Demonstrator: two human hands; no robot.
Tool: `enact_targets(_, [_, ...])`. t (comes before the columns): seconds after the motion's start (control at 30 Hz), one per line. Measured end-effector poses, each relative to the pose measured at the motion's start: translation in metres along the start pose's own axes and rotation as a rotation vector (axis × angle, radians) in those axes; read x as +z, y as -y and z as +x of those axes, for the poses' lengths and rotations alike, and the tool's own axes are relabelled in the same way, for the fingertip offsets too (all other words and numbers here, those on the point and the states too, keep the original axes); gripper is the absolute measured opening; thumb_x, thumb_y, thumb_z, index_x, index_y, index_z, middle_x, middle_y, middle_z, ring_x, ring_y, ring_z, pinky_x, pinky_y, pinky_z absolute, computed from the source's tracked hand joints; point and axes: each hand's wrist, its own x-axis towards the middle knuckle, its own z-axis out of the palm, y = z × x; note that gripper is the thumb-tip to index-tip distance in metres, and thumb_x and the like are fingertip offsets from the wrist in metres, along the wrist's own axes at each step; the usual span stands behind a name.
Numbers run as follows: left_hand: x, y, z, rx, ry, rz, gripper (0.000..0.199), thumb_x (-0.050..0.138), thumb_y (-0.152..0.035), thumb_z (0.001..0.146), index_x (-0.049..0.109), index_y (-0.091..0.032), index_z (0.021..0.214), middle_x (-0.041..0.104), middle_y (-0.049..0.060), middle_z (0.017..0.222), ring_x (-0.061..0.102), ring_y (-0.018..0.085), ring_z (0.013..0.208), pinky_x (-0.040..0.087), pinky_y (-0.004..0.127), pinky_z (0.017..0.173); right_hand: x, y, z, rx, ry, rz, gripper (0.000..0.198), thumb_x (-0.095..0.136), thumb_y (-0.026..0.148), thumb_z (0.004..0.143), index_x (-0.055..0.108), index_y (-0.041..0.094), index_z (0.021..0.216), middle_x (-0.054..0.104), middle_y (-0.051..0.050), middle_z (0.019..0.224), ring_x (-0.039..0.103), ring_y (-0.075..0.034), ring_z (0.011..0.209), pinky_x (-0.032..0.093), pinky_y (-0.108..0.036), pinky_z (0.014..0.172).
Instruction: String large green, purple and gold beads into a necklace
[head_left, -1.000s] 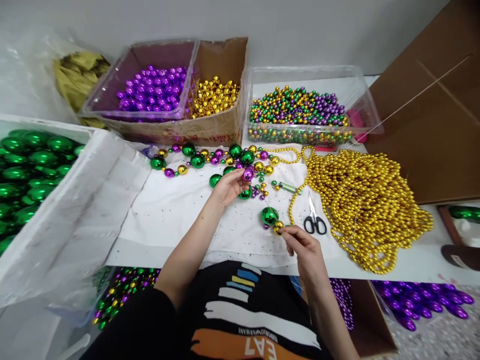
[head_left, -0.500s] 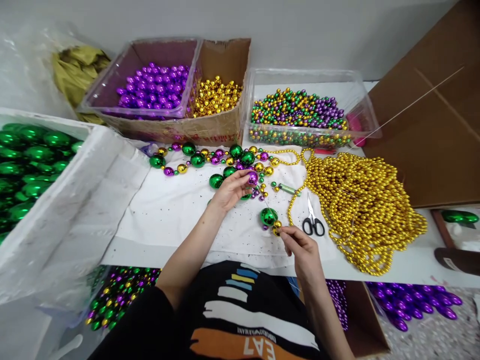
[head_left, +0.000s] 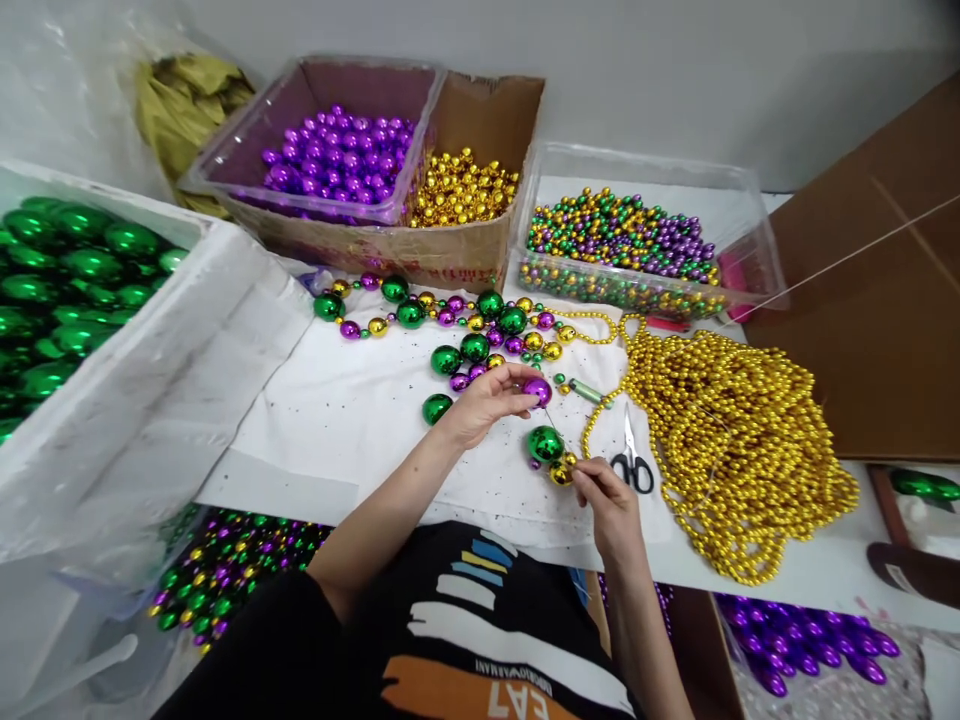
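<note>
My left hand (head_left: 491, 405) is closed, pinching a shiny purple bead (head_left: 537, 392) between thumb and fingertips. From that bead a thin thread runs down to a large green bead (head_left: 545, 443), with gold beads (head_left: 561, 472) and a tiny purple bead beside it. My right hand (head_left: 609, 500) pinches the bead string at the gold beads; its exact grip point is partly hidden by the fingers. Beyond my left hand lies a strand of green, gold and purple beads (head_left: 410, 314) on the white cloth (head_left: 337, 400). Black-handled scissors (head_left: 631, 465) rest just past my right hand.
A heap of gold bead chain (head_left: 742, 450) covers the right side. Along the back stand a bin of purple beads (head_left: 345, 155), a cardboard box of gold beads (head_left: 465, 190) and a clear bin of mixed beads (head_left: 622, 235). A foam box (head_left: 150, 390) of green beads borders the left.
The purple bead in my left hand has come down and right, closer to the green bead. My right hand has shifted slightly right and down. The view has also shifted.
</note>
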Motion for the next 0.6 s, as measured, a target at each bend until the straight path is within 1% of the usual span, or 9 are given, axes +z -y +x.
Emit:
enact_targets(0.2, [-0.001,-0.002,-0.004,-0.002,-0.027,0.012,0.036,0.082,-0.026,0.070,0.068,-0.018,0.102,0.067,0.006,0.099,0.062,0.014,0.085,0.050,0.026,0.068,0.005,-0.001,0.006,0.012,0.020,-0.007,0.016,0.074,0.036,0.075,0.072,0.022,0.081,0.053,0.001,0.073,0.045,-0.011,0.056,0.035,-0.026,0.050])
enact_targets(0.3, [-0.001,-0.006,-0.008,0.028,-0.017,0.019,0.035,0.083,-0.024,0.069,0.067,-0.018,0.100,0.067,0.006,0.101,0.062,0.013,0.084,0.052,0.025,0.069,0.010,0.003,0.006,0.016,0.018,-0.025,0.015,0.074,0.037,0.075,0.071,0.022,0.081,0.053,0.001,0.074,0.044,-0.011,0.055,0.036,-0.027,0.050])
enact_targets(0.43, [0.002,-0.009,-0.014,0.054,0.002,-0.040,0.037,0.083,-0.025,0.070,0.066,-0.019,0.102,0.067,0.006,0.100,0.065,0.014,0.085,0.054,0.027,0.070,0.015,0.009,0.006,0.012,0.033,-0.028,0.015,0.073,0.037,0.076,0.069,0.022,0.078,0.052,0.001,0.073,0.044,-0.012,0.057,0.037,-0.027,0.051])
enact_targets(0.6, [0.005,-0.011,-0.018,0.052,0.000,-0.094,0.041,0.085,-0.027,0.068,0.064,-0.018,0.103,0.066,0.006,0.099,0.069,0.017,0.084,0.056,0.027,0.066,0.016,0.015,0.005,0.007,0.075,0.018,0.014,0.074,0.034,0.076,0.068,0.021,0.073,0.050,0.001,0.072,0.044,-0.012,0.059,0.036,-0.027,0.053])
